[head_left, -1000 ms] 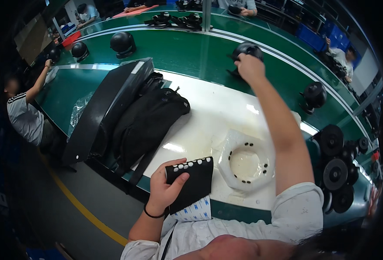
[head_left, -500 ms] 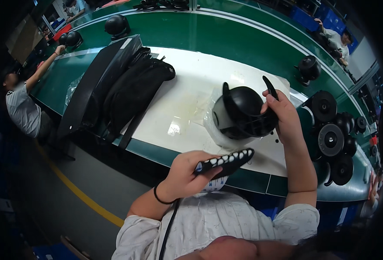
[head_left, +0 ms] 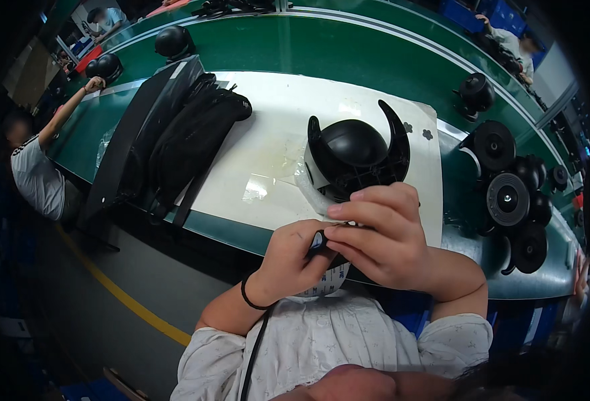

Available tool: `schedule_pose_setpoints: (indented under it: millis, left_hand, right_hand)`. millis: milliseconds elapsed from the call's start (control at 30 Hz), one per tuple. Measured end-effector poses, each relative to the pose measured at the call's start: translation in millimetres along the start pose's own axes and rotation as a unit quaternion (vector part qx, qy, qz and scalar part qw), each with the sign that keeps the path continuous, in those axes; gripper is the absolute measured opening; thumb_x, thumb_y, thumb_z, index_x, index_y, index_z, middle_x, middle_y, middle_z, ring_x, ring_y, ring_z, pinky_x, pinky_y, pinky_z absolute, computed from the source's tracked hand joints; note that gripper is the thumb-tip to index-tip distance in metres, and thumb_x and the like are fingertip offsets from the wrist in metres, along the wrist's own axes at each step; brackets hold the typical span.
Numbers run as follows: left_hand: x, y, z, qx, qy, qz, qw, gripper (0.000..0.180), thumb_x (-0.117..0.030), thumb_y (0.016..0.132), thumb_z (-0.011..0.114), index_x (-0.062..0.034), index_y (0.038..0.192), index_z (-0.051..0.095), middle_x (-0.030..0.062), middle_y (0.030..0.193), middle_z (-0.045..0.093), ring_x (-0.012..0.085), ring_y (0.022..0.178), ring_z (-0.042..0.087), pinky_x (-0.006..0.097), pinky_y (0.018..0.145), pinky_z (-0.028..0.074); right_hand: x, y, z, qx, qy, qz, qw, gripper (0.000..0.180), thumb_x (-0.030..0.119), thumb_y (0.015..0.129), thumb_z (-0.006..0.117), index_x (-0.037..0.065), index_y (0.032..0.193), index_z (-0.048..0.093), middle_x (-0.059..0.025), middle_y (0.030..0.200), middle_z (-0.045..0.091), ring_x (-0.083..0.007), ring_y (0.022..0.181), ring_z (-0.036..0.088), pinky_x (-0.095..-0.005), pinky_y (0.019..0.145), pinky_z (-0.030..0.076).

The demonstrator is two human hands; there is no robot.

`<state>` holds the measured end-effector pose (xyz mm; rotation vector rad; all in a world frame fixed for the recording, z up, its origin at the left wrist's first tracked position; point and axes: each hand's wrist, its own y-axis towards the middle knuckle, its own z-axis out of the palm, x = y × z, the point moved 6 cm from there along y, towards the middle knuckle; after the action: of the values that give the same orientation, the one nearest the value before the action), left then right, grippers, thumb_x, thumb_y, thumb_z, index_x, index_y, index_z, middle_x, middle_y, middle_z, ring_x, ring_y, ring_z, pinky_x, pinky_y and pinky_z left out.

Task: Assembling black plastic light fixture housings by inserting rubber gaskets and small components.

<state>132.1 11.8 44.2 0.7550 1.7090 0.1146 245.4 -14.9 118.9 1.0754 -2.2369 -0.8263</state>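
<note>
My left hand is closed around a black strip, mostly hidden now by my fingers. Against it, my right hand pinches with thumb and fingertips; what lies between them is hidden. Just beyond my hands sits a rounded black housing with two upright curved horns and a ribbed front. It rests on a pale bubble-like wrap on the white sheet. Below my hands hangs a white band with blue print.
At left lie a black bag and a long black case. Several round black parts crowd the right end. More black units stand along the green bench, among them one ball-shaped unit. A co-worker reaches in at left.
My right hand has left the housing's right horn and come down to the strip in my left hand. The strip's row of white pads, visible before, is now covered. The view has shifted slightly.
</note>
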Motion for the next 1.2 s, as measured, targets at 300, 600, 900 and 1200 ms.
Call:
schedule_pose_setpoints:
  millis: [300, 600, 900, 1200]
  left_hand:
    - [2.1, -1.1, -9.0, -0.058, -0.058, -0.085, 0.993, 0.011, -0.002, 0.072, 0.061, 0.0011, 0.082, 0.059, 0.0109, 0.064, 0.058, 0.0171, 0.054, 0.055, 0.026, 0.053, 0.043]
    - [19.1, -14.1, -30.5, -0.106, -0.261, -0.119, 0.952, 0.011, -0.005, 0.078, 0.064, 0.0017, 0.083, 0.057, -0.0001, 0.07, 0.057, 0.0054, 0.064, 0.049, 0.019, 0.057, 0.04]
    - [8.1, -5.6, -27.6, -0.095, -0.249, -0.119, 0.957, 0.018, 0.006, 0.069, 0.069, 0.0026, 0.085, 0.06, 0.0089, 0.078, 0.064, 0.0106, 0.07, 0.059, 0.022, 0.062, 0.047]
    - [7.0, -7.8, -29.7, -0.134, -0.158, 0.008, 0.978, 0.019, 0.008, 0.067, 0.069, 0.0034, 0.082, 0.059, 0.0113, 0.074, 0.062, 0.0156, 0.069, 0.059, 0.024, 0.06, 0.046]
  right_hand:
    - [-3.1, -15.0, 0.0, -0.055, 0.01, -0.059, 0.997, 0.016, 0.009, 0.065, 0.065, 0.008, 0.079, 0.057, -0.0066, 0.107, 0.055, -0.0222, 0.097, 0.05, -0.0334, 0.076, 0.036]
    - [-42.9, -15.5, -0.4, 0.04, 0.327, 0.128, 0.936, 0.075, 0.004, 0.067, 0.073, 0.01, 0.126, 0.027, -0.0146, 0.11, 0.052, -0.0219, 0.096, 0.055, -0.0333, 0.086, 0.042]
    - [-33.2, -20.0, 9.0, 0.084, 0.344, 0.176, 0.919, 0.074, -0.009, 0.071, 0.062, 0.013, 0.13, 0.022, -0.0114, 0.093, 0.056, -0.0148, 0.08, 0.057, -0.0266, 0.068, 0.046]
    - [-25.3, -10.7, -4.7, -0.034, 0.178, 0.039, 0.983, 0.056, -0.005, 0.069, 0.065, 0.007, 0.118, 0.041, -0.0079, 0.086, 0.059, -0.0208, 0.074, 0.058, -0.0293, 0.065, 0.046]
